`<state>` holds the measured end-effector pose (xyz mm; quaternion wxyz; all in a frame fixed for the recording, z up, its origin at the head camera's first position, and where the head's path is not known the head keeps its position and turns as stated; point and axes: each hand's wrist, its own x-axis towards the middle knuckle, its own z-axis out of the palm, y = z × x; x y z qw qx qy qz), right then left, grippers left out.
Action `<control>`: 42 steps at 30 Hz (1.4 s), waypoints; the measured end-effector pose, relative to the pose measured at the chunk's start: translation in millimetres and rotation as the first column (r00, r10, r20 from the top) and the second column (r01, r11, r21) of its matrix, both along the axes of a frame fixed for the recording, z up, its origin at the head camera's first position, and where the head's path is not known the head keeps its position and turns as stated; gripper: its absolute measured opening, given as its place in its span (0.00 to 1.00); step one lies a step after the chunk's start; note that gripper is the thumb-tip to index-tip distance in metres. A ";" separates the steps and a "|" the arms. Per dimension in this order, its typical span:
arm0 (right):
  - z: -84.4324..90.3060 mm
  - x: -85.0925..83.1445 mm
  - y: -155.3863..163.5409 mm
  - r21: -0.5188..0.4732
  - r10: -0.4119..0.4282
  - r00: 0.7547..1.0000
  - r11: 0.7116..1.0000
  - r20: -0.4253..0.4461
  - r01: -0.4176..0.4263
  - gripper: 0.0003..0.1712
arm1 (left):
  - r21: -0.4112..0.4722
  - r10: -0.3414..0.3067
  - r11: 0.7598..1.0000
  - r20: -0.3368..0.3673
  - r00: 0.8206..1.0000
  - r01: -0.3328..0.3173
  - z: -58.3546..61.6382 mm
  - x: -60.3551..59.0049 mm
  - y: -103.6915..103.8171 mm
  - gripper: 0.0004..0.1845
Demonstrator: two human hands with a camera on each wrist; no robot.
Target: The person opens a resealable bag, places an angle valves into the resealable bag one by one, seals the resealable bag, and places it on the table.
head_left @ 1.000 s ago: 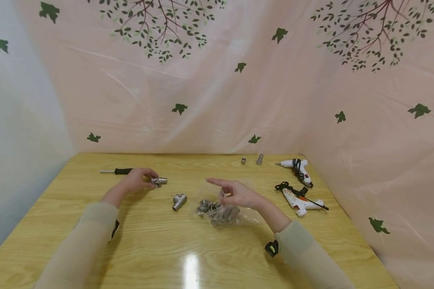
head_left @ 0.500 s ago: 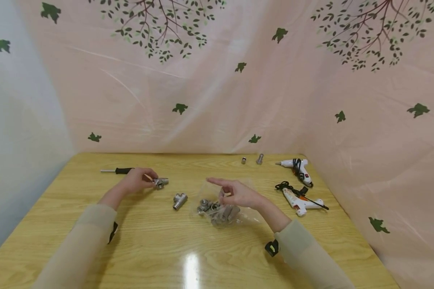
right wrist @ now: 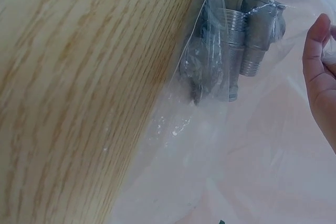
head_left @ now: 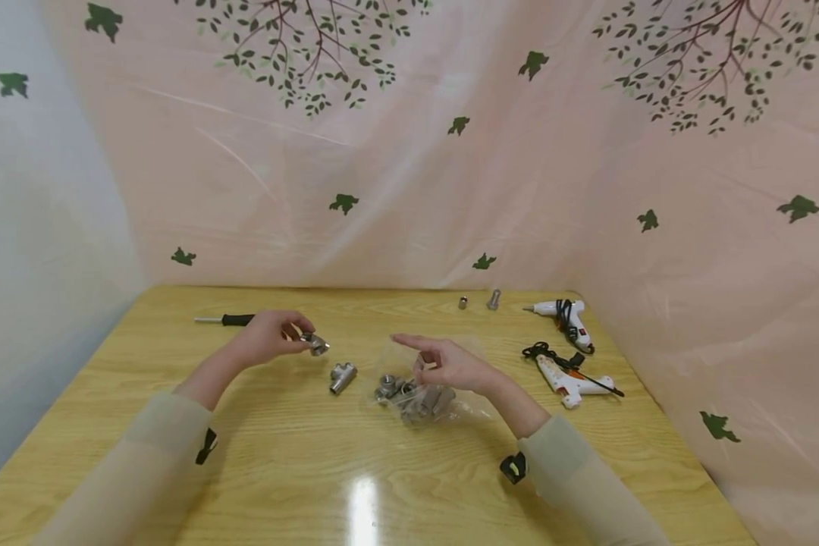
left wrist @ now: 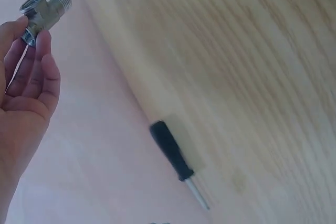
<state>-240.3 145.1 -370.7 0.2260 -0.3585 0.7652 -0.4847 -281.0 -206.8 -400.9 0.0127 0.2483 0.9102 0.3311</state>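
Table (head_left: 287, 470) of pale wood fills the lower half of the head view, backed by a pink sheet printed with leaves. Your left hand (head_left: 266, 338), left of centre, pinches a small metal pipe fitting (head_left: 316, 346) between thumb and fingertips, lifted just off the wood; the left wrist view shows that fitting (left wrist: 44, 14) at the upper left, caught at the fingertips (left wrist: 32, 51) with the fingers nearly straight. Your right hand (head_left: 450, 365), at centre, hovers over a clear plastic bag (head_left: 419, 394) with the forefinger stretched out and the other fingers loosely curled; whether they pinch the plastic cannot be told. The bag holds a heap of threaded metal fittings (right wrist: 241, 40), crowded together. Between your hands lies a metal tee fitting (head_left: 342, 376). Two white glue guns (head_left: 569, 379) lie at right, and a black-handled screwdriver (head_left: 228, 320) beyond your left hand.
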 end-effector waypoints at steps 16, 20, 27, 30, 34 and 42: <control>2.2 -1.0 -1.7 0.009 -0.016 1.000 1.000 0.001 0.016 0.39 | 0.075 -0.062 0.994 -0.224 0.973 0.081 15.0 50.0 65.7 0.11; 4.3 0.4 -0.8 0.008 -0.019 1.000 1.000 0.001 0.019 0.39 | 0.123 -0.084 0.986 -0.199 0.976 0.110 11.6 55.2 83.5 0.11; 5.7 2.0 -0.1 0.011 -0.025 1.000 1.000 -0.005 0.025 0.39 | 0.181 -0.123 0.971 -0.182 0.975 0.157 -6.3 56.2 107.8 0.12; 5.4 1.4 0.2 0.014 -0.026 1.000 1.000 -0.006 0.026 0.39 | 0.198 -0.133 0.966 -0.175 0.976 0.167 -12.8 56.2 116.5 0.12; 5.2 0.2 0.1 0.016 -0.021 1.000 1.000 -0.008 0.021 0.39 | 0.203 -0.105 0.969 -0.188 0.977 0.143 -20.3 56.0 127.5 0.11; 5.5 -0.2 -1.0 0.018 -0.013 0.999 1.000 -0.030 0.013 0.38 | 0.183 -0.071 0.978 -0.150 0.986 0.099 -27.6 56.8 144.3 0.09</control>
